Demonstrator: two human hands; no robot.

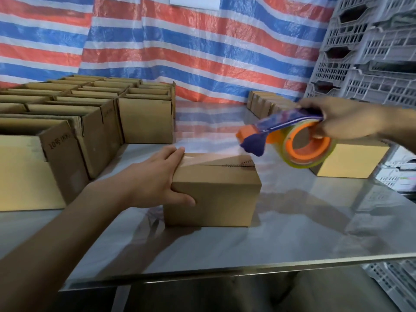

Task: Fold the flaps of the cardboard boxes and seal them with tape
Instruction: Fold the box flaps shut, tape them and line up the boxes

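Nearest, my left hand point(155, 176) braces the centre box point(213, 194), fingers flat on top; my right hand point(344, 120) grips the tape dispenser point(292, 140), raised mid-right. Taping step, I judge; next, smooth the strip point(195, 159).

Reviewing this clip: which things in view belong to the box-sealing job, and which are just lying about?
In the job: cardboard box steadied by the left hand; tape dispenser in the right hand grip; open boxes at left, not yet sealed.
Lying about: grey plastic crates; striped tarp.
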